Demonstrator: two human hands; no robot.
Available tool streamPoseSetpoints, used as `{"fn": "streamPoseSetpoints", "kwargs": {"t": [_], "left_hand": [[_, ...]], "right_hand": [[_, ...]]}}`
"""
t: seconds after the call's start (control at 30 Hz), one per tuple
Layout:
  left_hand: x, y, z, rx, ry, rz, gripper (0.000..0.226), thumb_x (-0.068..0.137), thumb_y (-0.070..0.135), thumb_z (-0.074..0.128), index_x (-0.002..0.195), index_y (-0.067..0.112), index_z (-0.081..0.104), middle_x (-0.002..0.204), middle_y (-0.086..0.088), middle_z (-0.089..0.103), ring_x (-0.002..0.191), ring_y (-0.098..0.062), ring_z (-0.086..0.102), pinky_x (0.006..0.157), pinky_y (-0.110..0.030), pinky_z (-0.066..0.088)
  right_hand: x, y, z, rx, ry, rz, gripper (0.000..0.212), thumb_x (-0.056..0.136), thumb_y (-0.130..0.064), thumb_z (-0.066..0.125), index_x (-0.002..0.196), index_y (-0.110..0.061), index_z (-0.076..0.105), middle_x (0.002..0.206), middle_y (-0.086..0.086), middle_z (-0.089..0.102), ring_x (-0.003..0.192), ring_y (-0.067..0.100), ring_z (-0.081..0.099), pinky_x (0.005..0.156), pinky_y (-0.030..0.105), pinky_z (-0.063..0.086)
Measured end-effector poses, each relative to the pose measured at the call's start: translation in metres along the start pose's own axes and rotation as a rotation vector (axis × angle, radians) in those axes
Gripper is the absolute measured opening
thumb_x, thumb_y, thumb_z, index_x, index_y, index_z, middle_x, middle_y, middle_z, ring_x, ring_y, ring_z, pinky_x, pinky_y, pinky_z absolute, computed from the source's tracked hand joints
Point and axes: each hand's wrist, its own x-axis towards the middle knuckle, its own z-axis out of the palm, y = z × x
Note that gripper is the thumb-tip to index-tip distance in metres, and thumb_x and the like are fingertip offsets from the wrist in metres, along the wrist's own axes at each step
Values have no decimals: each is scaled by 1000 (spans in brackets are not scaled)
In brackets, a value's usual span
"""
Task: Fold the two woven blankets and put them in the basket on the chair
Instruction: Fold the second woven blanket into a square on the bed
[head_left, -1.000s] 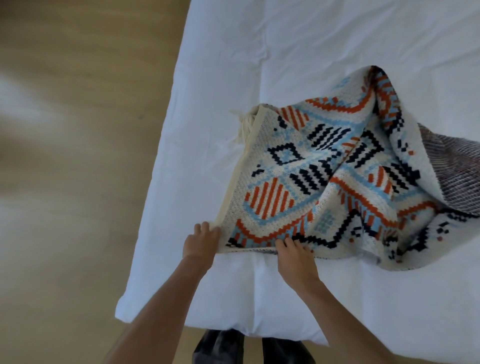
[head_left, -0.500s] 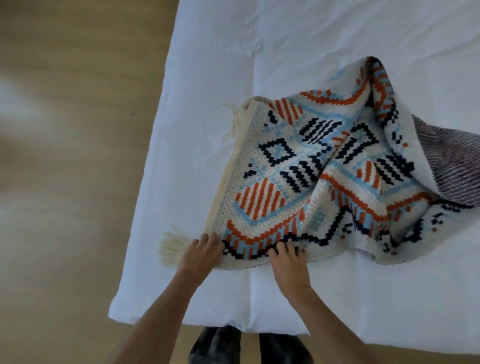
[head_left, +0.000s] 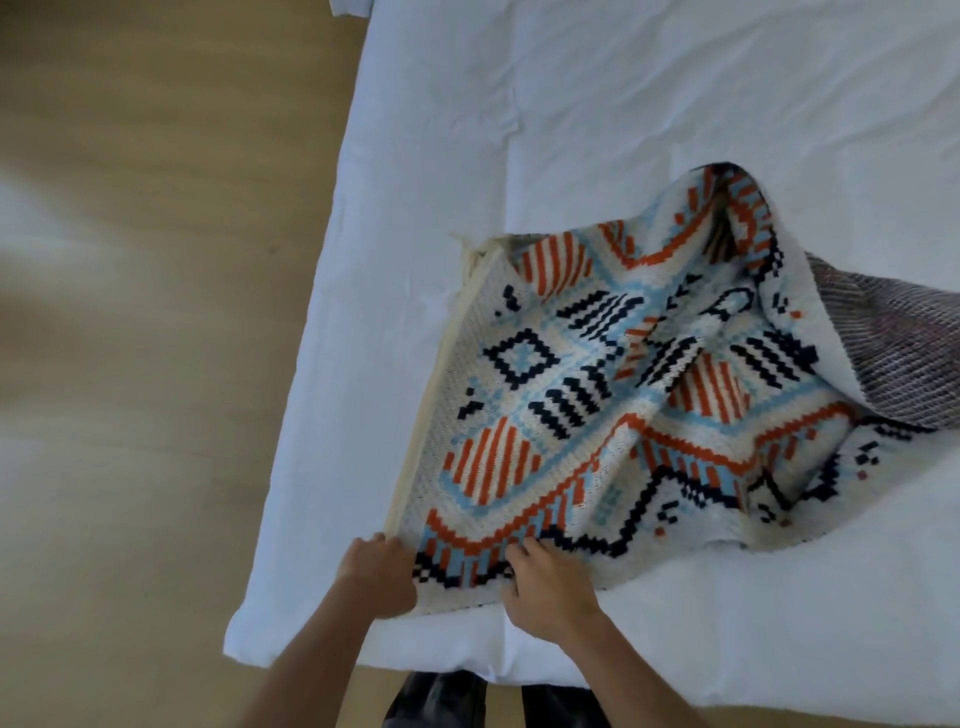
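A woven blanket (head_left: 613, 395) with an orange, light blue, navy and cream pattern lies rumpled on the white sheet. My left hand (head_left: 378, 574) grips its near left corner, where the cream border ends. A little to the right, my right hand (head_left: 545, 584) pinches the near edge of the same blanket. A second blanket (head_left: 893, 353), grey and striped, pokes out from under the patterned one at the far right. No basket or chair is in view.
The white sheet (head_left: 571, 130) covers a bed or table whose left edge drops to a light wooden floor (head_left: 156, 312). Dark shoes (head_left: 436, 701) show below the near edge.
The tassel fringe that showed beside my left hand is now hidden. Both hands have closed tighter on the blanket's near edge, and the fabric has bunched more toward the right.
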Motion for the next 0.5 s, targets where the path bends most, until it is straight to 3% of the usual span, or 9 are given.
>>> {"fn": "streamPoseSetpoints", "kwargs": {"t": [0.07,0.17,0.23,0.37,0.5], "left_hand": [[10,1,-15,-64,82,-1,35,89,25,41,119,15,56,119,-4,59,110,-21,55,91,-33,46],[25,5,-43,-126,207,0,35,93,27,40,125,16,49,124,-5,54,114,-21,51,92,-34,44],[34,9,-67,-167,275,-7,37,92,21,39,128,14,44,127,-7,49,117,-23,48,92,-35,42],[58,14,-117,-219,409,-12,41,95,26,38,134,12,36,131,-9,41,117,-25,44,91,-35,42],[86,11,-166,-292,505,-52,40,90,17,39,130,10,36,128,-11,38,115,-27,43,87,-36,45]], "right_hand": [[9,6,-9,38,146,1,60,84,-33,11,120,-9,52,119,9,56,108,25,52,89,37,44],[24,19,-33,-18,343,5,29,81,-24,40,89,-12,64,86,3,64,74,17,60,62,29,50],[37,30,-54,-41,449,11,17,75,-19,52,82,-11,66,76,2,64,66,16,59,52,27,49],[64,51,-100,-61,565,31,7,77,-11,65,83,-9,63,81,7,61,72,22,59,57,32,51],[98,72,-149,-102,613,16,9,80,-7,61,88,-4,63,84,12,61,74,28,58,59,37,51]]}}
